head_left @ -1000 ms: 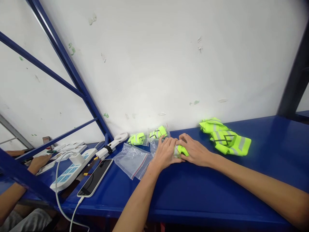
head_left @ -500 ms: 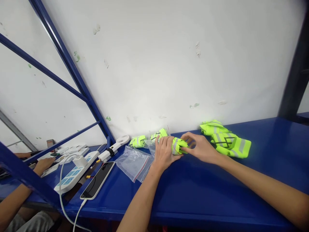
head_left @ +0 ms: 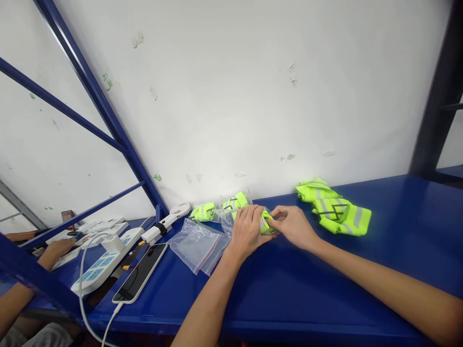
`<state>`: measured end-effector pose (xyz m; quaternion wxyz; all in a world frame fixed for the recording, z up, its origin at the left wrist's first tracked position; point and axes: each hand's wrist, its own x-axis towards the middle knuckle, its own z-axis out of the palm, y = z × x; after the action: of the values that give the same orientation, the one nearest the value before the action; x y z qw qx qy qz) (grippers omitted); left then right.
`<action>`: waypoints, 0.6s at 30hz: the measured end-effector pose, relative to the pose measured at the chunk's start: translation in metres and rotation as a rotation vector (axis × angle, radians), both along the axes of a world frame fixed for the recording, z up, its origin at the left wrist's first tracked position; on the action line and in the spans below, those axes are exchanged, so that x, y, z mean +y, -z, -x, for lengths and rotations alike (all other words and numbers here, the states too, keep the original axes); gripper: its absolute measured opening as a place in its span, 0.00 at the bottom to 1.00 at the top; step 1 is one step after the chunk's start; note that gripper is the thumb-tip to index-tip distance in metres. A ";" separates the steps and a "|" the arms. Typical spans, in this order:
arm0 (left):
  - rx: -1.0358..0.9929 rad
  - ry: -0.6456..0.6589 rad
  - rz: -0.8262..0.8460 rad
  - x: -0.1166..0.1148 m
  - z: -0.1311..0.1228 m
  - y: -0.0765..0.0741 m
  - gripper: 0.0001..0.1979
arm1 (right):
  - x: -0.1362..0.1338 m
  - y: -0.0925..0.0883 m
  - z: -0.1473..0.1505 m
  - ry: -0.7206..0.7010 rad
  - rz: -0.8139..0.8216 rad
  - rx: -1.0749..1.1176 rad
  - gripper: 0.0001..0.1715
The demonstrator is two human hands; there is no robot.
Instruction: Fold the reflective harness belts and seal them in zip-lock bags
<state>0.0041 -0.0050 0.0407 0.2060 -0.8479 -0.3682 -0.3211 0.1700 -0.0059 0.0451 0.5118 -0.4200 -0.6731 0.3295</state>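
My left hand (head_left: 248, 231) is wrapped over a bundled fluorescent yellow reflective vest (head_left: 265, 222), its palm covering much of it. Clear plastic shows around the bundle, with a thin red line like a zip-bag seal at its right end. There my right hand (head_left: 294, 226) pinches the edge between thumb and fingers; whether plastic or cloth is in the pinch is hidden. Left of my hands lie flat clear zip bags (head_left: 195, 246) with red strips. Two more bundled vests, one left (head_left: 203, 212) and one in plastic (head_left: 236, 201), rest by the wall.
Loosely folded yellow reflective pieces (head_left: 342, 214) lie to the right on the blue table (head_left: 307, 289). At left are a phone (head_left: 141, 273) on a cable, a power strip (head_left: 108, 262), a small white fan (head_left: 180, 210) and a blue frame post (head_left: 119, 125). Another person's hand (head_left: 60, 248) is beyond it.
The fingers of my right hand have drawn closer together at the bundle's right end. My left hand keeps its hold. The whole view has shifted slightly.
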 end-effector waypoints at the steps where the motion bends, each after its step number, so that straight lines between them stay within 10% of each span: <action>1: 0.011 0.016 0.003 -0.002 -0.002 -0.001 0.27 | -0.001 0.001 0.001 -0.003 -0.018 0.005 0.06; 18: 0.273 -0.021 -0.065 -0.031 -0.037 -0.034 0.26 | -0.004 0.007 -0.001 -0.154 0.122 0.173 0.12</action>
<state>0.0412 -0.0365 0.0750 0.2849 -0.8727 -0.3349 -0.2121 0.1708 -0.0103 0.0377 0.5147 -0.3676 -0.6352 0.4432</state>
